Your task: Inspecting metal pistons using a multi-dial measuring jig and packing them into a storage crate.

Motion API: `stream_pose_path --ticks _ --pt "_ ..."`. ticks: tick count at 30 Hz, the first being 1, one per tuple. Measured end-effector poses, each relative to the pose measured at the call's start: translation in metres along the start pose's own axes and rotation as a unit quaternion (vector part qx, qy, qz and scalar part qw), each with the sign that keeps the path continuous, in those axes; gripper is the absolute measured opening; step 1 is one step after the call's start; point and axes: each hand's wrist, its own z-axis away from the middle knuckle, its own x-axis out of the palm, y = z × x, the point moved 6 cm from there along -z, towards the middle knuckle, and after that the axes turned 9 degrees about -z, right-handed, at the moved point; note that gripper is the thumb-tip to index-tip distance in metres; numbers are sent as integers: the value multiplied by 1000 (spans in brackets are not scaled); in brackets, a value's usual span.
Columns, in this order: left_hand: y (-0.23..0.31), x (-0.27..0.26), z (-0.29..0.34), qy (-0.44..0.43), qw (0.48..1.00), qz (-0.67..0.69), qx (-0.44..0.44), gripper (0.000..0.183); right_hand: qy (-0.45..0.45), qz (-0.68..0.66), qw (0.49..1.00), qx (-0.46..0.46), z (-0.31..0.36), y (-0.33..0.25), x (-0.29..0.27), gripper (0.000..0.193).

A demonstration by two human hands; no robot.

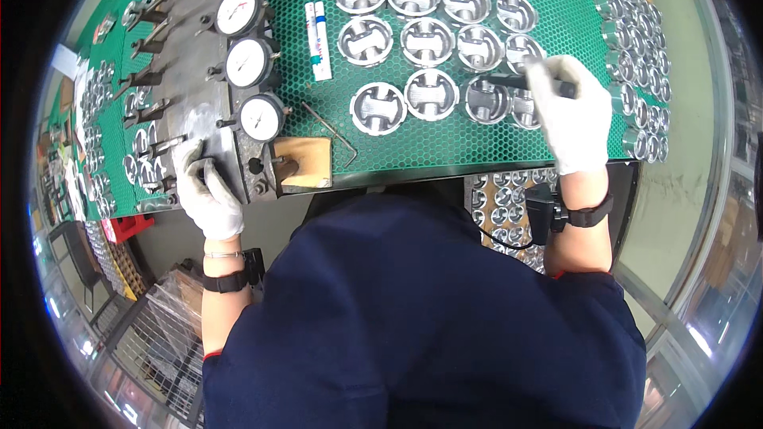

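Note:
My right hand (574,110), in a white glove, is closed around a dark pen-shaped tool (509,79). The tool points left over the pistons at the right end of the nearest rows; its exact kind is hard to make out. Beneath its tip sits a metal piston (486,101), open side up, and another is partly covered by my hand. My left hand (208,195), also gloved, rests at the near left side of a steel gauge fixture (195,107), thumb and forefinger apart. Several round dial gauges (260,117) line the fixture's right side.
Pistons stand in rows on the green mat (318,131). Two white markers (318,40) and a hex key (330,133) lie between gauges and pistons. More pistons (636,71) are stacked at the far right, others (501,214) below the table edge. A wooden block (311,160) sits by the fixture.

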Motion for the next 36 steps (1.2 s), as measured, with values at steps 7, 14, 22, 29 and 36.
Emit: stream_pose_path --ticks 7,14,22,29,36 --pt "5 -3 -3 18 999 27 -29 10 -111 52 992 -26 -3 -1 70 26" --pt "5 -6 -1 20 999 17 -21 10 -71 45 994 -69 -15 -18 59 24" --pt "4 -4 -3 18 999 31 -25 9 -73 70 993 -65 -33 -20 75 28" --pt "-3 -1 2 -10 1000 15 -19 15 -45 47 992 -110 -49 -21 70 28" --pt "-3 -1 0 -19 999 19 -30 16 -38 75 991 -101 -94 -39 72 38"
